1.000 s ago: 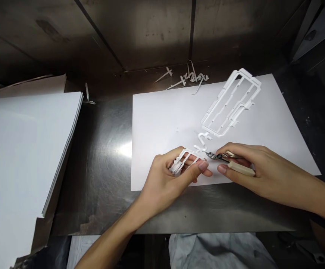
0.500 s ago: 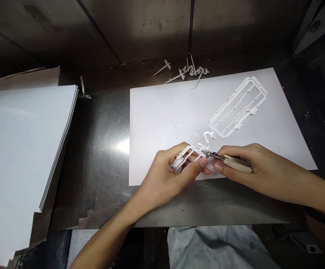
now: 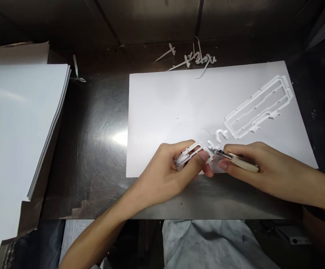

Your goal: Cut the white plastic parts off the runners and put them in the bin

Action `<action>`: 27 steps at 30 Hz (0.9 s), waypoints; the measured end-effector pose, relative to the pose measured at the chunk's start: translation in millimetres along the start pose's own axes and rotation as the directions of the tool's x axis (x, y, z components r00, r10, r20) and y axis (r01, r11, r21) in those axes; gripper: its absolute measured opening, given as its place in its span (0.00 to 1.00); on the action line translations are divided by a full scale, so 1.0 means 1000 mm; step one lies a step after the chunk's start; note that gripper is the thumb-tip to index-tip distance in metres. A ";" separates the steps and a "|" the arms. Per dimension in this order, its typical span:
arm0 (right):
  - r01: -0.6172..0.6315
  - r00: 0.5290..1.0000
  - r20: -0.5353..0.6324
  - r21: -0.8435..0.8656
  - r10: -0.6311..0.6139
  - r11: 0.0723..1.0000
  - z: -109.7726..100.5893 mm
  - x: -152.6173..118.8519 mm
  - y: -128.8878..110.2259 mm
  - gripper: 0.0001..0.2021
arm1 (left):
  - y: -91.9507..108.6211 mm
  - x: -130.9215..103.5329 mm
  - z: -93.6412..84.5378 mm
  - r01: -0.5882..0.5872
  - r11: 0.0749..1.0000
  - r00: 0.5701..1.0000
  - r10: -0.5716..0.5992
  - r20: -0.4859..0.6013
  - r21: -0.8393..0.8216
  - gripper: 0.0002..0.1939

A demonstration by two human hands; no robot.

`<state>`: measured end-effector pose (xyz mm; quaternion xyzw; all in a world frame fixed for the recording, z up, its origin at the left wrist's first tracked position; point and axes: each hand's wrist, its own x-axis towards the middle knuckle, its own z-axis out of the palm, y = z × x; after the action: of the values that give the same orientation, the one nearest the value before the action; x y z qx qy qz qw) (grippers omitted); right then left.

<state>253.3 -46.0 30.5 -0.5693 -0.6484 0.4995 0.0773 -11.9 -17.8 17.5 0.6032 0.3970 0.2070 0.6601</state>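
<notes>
My left hand [image 3: 176, 168] is closed on a small white plastic frame [image 3: 191, 152], with the thumb pressed on its near right end. A curved white sprue [image 3: 217, 139] runs from that end toward a longer white plastic frame [image 3: 259, 107], which slants up to the right over the paper. In my right hand [image 3: 249, 164] is a pair of nippers with cream handles [image 3: 243, 163]. Their metal jaws reach the spot where the sprue meets the small frame; whether the jaws are closed through the plastic I cannot tell.
Beneath the parts lies a white paper sheet [image 3: 153, 112] on a metal worktop [image 3: 95, 149]. Several cut-off white sprues [image 3: 197, 56] lie behind it, near the metal back wall. A stack of white sheets [image 3: 19, 130] on cardboard fills the left side, with a thin white scrap [image 3: 78, 71] beside it.
The long frame and sprue have swung right and now lie at a flatter slant. Both hands have shifted slightly right, the nippers staying at the joint. The whole view has also moved a little.
</notes>
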 end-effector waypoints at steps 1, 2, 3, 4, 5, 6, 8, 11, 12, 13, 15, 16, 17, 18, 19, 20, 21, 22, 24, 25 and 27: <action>-0.004 1.000 0.015 0.005 0.004 1.000 0.000 0.000 -0.001 0.23 | 0.000 0.000 0.000 0.006 1.000 1.000 -0.006 0.007 -0.014 0.21; -0.005 1.000 0.029 0.007 0.004 1.000 0.000 0.000 -0.001 0.24 | 0.000 0.000 0.000 0.009 1.000 1.000 -0.008 0.016 -0.030 0.21; -0.001 0.999 0.041 0.007 0.001 1.000 0.000 -0.001 -0.002 0.24 | 0.000 0.000 0.000 0.007 0.999 1.000 -0.006 0.022 -0.045 0.20; 0.005 0.999 0.049 0.004 -0.005 1.000 0.000 -0.001 -0.003 0.24 | 0.000 0.000 -0.001 0.002 0.998 1.000 0.000 0.025 -0.056 0.19; 0.014 0.999 0.048 -0.005 -0.013 1.000 0.000 -0.001 -0.003 0.23 | 0.000 0.001 -0.001 -0.006 0.998 1.000 0.008 0.023 -0.063 0.19; 0.022 0.999 0.041 -0.019 -0.022 1.000 0.001 -0.001 -0.003 0.22 | -0.001 0.001 -0.001 -0.015 0.998 1.000 0.017 0.017 -0.066 0.18; 0.040 0.999 0.009 -0.057 -0.039 0.998 0.001 -0.001 -0.003 0.21 | -0.003 0.002 -0.001 -0.040 0.997 0.999 0.040 0.007 -0.067 0.18; 0.076 0.996 -0.039 -0.109 -0.081 0.991 0.003 -0.001 -0.001 0.18 | -0.006 0.002 0.000 -0.083 0.992 0.996 0.084 0.012 -0.092 0.16; 0.087 0.994 -0.051 -0.129 -0.094 0.988 0.003 -0.002 0.000 0.17 | -0.007 0.002 0.000 -0.095 0.991 0.995 0.097 0.018 -0.099 0.16; 0.099 0.992 -0.062 -0.154 -0.110 0.983 0.004 -0.002 0.002 0.16 | -0.008 0.002 0.000 -0.111 0.989 0.993 0.113 0.022 -0.096 0.16; 0.124 0.987 -0.079 -0.202 -0.143 0.971 0.004 -0.003 0.004 0.14 | -0.010 0.002 -0.001 -0.167 0.984 0.985 0.168 0.021 -0.055 0.14; 0.137 0.983 -0.091 -0.222 -0.160 0.965 0.004 -0.004 0.006 0.12 | -0.010 0.001 -0.001 -0.211 0.977 0.977 0.211 0.016 -0.020 0.13; 0.150 0.978 -0.106 -0.240 -0.179 0.959 0.004 -0.004 0.007 0.10 | -0.010 0.001 -0.002 -0.257 0.966 0.966 0.257 0.012 0.017 0.12; 0.165 0.972 -0.121 -0.258 -0.201 0.952 0.004 -0.005 0.008 0.08 | -0.010 0.001 -0.002 -0.297 0.954 0.955 0.297 0.009 0.049 0.10; 0.182 0.965 -0.133 -0.278 -0.225 0.943 0.004 -0.005 0.008 0.07 | -0.010 0.001 -0.003 -0.322 0.944 0.947 0.322 0.006 0.074 0.10; 0.196 0.958 -0.144 -0.301 -0.248 0.933 0.003 -0.005 0.009 0.07 | -0.010 0.002 -0.003 -0.335 0.938 0.942 0.336 0.004 0.094 0.09; 0.210 0.952 -0.147 -0.325 -0.268 0.922 0.003 -0.005 0.009 0.07 | -0.010 0.002 -0.004 -0.340 0.934 0.940 0.341 0.012 0.111 0.09; 0.220 0.948 -0.144 -0.344 -0.283 0.913 0.003 -0.005 0.009 0.08 | -0.010 0.003 -0.004 -0.344 0.931 0.939 0.344 0.022 0.125 0.10; 0.227 0.947 -0.131 -0.367 -0.292 0.902 0.003 -0.004 0.011 0.09 | -0.011 0.005 -0.005 -0.356 0.922 0.934 0.354 0.042 0.151 0.12; 0.226 0.949 -0.126 -0.373 -0.291 0.900 0.003 -0.004 0.012 0.09 | -0.012 0.006 -0.006 -0.364 0.917 0.931 0.360 0.052 0.162 0.13; 0.223 0.949 -0.124 -0.385 -0.290 0.896 0.004 -0.004 0.014 0.07 | -0.013 0.007 -0.008 -0.375 0.909 0.927 0.370 0.062 0.179 0.15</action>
<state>261.3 -53.4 20.7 -0.5251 -0.7901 0.3024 0.0930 -16.8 -10.1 3.8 0.7301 0.2835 0.2827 0.5538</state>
